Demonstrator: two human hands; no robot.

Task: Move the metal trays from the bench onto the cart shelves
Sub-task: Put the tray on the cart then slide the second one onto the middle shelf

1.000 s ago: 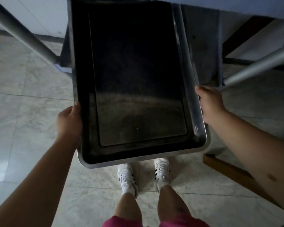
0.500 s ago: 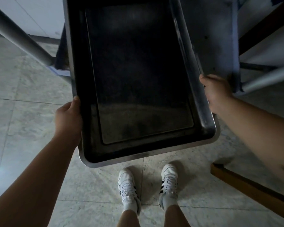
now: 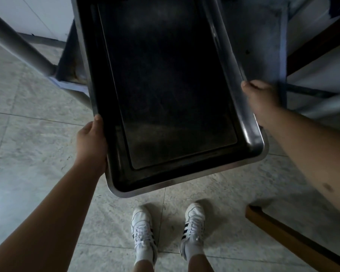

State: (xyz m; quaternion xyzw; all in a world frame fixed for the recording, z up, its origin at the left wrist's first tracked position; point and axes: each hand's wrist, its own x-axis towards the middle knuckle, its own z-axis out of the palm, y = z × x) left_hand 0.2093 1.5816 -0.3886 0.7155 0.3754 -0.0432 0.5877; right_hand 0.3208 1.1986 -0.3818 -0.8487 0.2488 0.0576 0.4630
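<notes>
Here, both hands grip metal tray [image 3: 165,95] long edges: left hand [image 3: 91,142], right hand [image 3: 261,99]; open floor [image 3: 28,154] left.

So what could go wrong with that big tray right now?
The tray is held only by its long edges, the left hand and right hand near its close end, so the far end could dip or slip. Its far end is among the metal bars, where it might knock one. The feet stand right under the near corner if it drops.
</notes>
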